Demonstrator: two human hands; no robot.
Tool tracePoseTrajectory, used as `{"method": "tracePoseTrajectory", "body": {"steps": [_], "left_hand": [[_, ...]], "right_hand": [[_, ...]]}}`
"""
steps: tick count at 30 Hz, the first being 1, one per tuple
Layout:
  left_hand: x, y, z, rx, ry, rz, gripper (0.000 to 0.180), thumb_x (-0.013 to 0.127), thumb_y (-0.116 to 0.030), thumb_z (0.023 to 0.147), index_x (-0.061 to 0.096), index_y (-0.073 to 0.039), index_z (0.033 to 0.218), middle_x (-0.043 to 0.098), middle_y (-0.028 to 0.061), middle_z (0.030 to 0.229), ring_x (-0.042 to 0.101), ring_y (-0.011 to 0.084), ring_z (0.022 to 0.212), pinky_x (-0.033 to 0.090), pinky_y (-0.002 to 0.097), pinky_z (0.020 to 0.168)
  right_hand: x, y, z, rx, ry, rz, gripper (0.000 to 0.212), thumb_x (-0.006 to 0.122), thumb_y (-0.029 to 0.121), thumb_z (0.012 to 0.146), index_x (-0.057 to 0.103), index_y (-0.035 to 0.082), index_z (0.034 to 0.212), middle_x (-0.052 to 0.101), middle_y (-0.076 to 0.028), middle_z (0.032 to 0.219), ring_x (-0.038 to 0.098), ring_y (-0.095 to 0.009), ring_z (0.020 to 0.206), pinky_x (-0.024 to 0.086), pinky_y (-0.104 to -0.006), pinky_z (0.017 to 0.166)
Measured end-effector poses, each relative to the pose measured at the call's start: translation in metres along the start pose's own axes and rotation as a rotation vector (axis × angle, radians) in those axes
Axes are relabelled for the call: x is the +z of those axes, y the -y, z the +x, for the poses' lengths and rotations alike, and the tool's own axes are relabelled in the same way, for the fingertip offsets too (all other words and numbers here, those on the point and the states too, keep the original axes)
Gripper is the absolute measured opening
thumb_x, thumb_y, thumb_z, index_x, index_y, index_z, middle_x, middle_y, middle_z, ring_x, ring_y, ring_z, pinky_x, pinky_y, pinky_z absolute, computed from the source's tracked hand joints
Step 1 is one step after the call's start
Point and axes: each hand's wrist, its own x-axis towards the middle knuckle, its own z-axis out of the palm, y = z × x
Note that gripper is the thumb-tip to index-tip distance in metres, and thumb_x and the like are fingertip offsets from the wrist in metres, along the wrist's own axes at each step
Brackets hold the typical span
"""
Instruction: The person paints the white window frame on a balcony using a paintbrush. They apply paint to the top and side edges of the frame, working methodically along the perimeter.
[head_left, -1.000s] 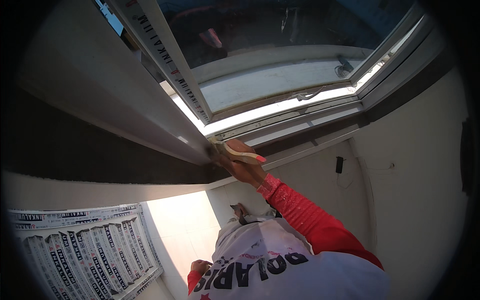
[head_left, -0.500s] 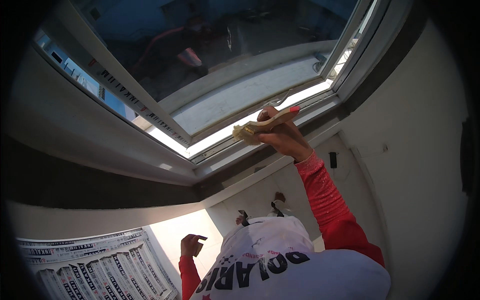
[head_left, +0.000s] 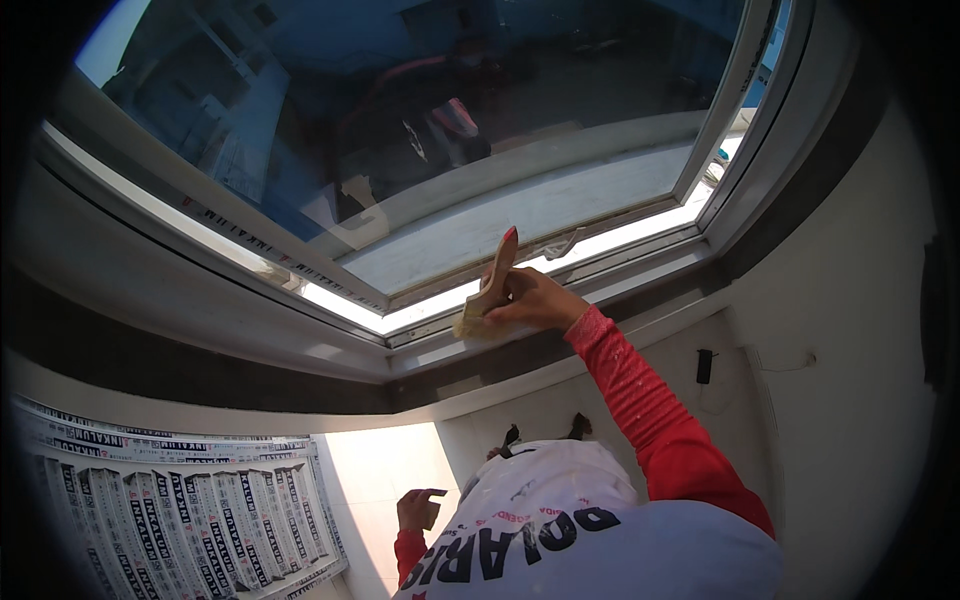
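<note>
A flat paintbrush (head_left: 492,285) with a pale wooden handle, red at its tip, is in my right hand (head_left: 535,300), the fingers closed round it. Its light bristles point down at the inner ledge of the window frame (head_left: 620,268), close to the near corner; whether they touch it I cannot tell. Above the brush stands the window sash (head_left: 560,238), opened a little from its frame, with a handle (head_left: 565,245) on its lower rail. Low beside my body, my left hand (head_left: 411,511) grips a small flat brown piece with a dark edge, its kind unclear.
Several long profiles in printed wrapping (head_left: 190,520) lie at the lower left. A dark stone band (head_left: 300,390) runs under the window frame. On the floor to the right lies a small black object (head_left: 704,366), with a thin cord near it.
My right hand has lowered and moved slightly left, turning the brush so its handle points up and its bristles down to the ledge. The view has shifted; my left hand still holds its piece.
</note>
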Motion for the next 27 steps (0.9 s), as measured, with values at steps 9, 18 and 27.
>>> {"method": "tracePoseTrajectory", "body": {"steps": [9,18,27], "left_hand": [[0.002,-0.012,-0.013,-0.029,-0.08,0.05,0.032,0.069,-0.029,0.089,0.077,0.001,0.099,0.076,0.011,0.088,0.068,0.0182,0.077,0.054,0.0334,0.073],[-0.002,-0.021,0.002,0.071,-0.016,0.12,0.03,0.07,-0.026,0.089,0.075,0.002,0.098,0.074,0.011,0.084,0.067,0.017,0.074,0.054,0.0328,0.068],[0.002,-0.227,-0.002,0.376,-0.153,-0.084,0.016,0.068,-0.017,0.095,0.07,-0.001,0.097,0.074,0.0084,0.083,0.07,0.0143,0.077,0.055,0.0302,0.072]], "right_hand": [[-0.021,0.029,0.005,0.041,0.044,-0.484,0.054,0.081,0.024,0.08,0.058,0.005,0.124,0.072,-0.016,0.105,0.071,-0.032,0.1,0.054,-0.0413,0.089],[-0.012,0.005,-0.015,0.044,-0.15,-0.35,0.06,0.082,0.023,0.078,0.057,0.005,0.13,0.068,-0.016,0.112,0.069,-0.031,0.103,0.054,-0.0397,0.09],[0.037,0.015,-0.088,-0.182,-0.727,-0.275,0.047,0.078,0.021,0.087,0.061,0.003,0.127,0.067,-0.013,0.114,0.068,-0.024,0.102,0.054,-0.037,0.089]]}}
